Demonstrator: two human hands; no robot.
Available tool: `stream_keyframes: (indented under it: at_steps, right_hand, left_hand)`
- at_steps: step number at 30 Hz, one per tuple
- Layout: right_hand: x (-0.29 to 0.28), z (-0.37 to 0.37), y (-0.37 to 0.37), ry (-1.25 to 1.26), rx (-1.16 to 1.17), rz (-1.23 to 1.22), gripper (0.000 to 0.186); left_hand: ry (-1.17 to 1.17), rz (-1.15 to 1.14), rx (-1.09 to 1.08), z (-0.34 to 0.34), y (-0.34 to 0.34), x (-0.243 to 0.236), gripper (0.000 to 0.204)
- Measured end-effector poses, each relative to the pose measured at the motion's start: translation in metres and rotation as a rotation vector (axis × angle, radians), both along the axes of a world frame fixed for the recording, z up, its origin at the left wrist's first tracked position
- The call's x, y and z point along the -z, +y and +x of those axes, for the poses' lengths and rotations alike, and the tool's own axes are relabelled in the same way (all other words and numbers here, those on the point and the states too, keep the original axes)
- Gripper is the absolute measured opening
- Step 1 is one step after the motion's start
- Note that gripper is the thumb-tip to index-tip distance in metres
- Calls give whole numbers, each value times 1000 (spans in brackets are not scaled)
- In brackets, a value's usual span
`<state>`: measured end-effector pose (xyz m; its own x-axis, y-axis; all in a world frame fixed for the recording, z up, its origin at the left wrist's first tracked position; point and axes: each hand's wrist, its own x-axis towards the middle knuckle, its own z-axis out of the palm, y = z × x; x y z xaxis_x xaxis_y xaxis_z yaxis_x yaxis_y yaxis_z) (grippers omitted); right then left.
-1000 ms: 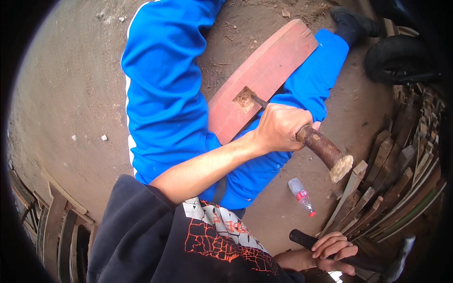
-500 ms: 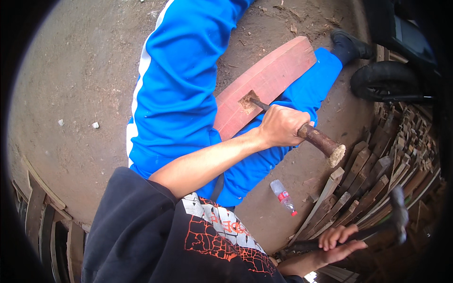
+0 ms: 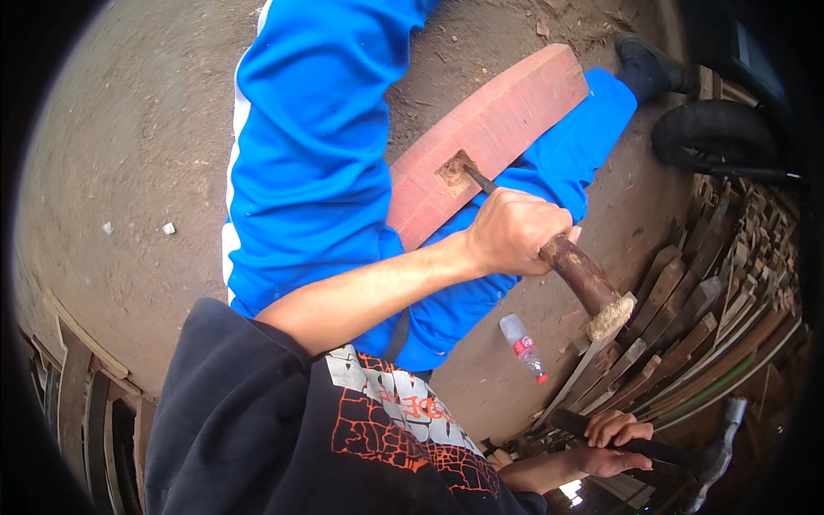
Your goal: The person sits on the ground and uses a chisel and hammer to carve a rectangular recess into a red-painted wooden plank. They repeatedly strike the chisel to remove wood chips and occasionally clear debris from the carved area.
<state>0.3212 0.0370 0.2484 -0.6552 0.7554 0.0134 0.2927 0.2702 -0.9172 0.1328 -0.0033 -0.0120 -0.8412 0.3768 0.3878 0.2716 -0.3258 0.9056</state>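
Note:
My left hand (image 3: 519, 230) is wrapped round a chisel (image 3: 585, 273) with a brown wooden handle and a frayed, mushroomed butt. The chisel slants, its metal blade reaching into a squarish hole (image 3: 452, 174) cut in a curved reddish timber (image 3: 515, 107). That timber lies between my blue-trousered legs, partly against the right one (image 3: 549, 163). At the lower right, well apart from the chisel, my right hand (image 3: 611, 445) grips the dark handle of a hammer (image 3: 678, 452). The hammer's metal head points away from my body. The blade's very tip is hard to make out inside the hole.
A plastic bottle (image 3: 522, 345) with a red cap lies on the dirt floor (image 3: 129, 154) beside my right leg. Stacked wood strips (image 3: 678, 300) fill the right side, below a black wheel (image 3: 712, 137). More boards (image 3: 77, 386) stand at the lower left.
The hammer in my right hand has swung lower, its head dropping down the picture. The chisel's butt sits slightly lower, while its blade stays in the hole. The view has shifted a little.

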Motion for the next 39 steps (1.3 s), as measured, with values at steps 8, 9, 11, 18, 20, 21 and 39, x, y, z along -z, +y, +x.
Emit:
stream_keyframes:
  at_steps: [8,9,11,18,20,21,39]
  right_hand:
    - [23,17,-9,-6,-15,-256,66]
    - [26,16,-11,-9,5,-238,65]
    - [29,13,-14,11,3,-266,65]
    - [39,6,-32,-1,15,-385,65]
    - [41,0,-42,-73,17,-435,64]
    - [40,-2,-46,-129,35,-454,64]
    - [14,-47,-28,308,-232,-108,47]
  left_hand:
    - [63,9,6,-6,-1,0,29]
    - [58,14,1,-6,-1,0,28]
    - [45,30,-6,-7,0,1,28]
    - [30,25,-41,-5,4,2,28]
    - [37,24,-48,-6,5,2,28]
    - [31,22,-46,-6,5,1,28]
    - [-23,14,-45,-9,9,-2,28]
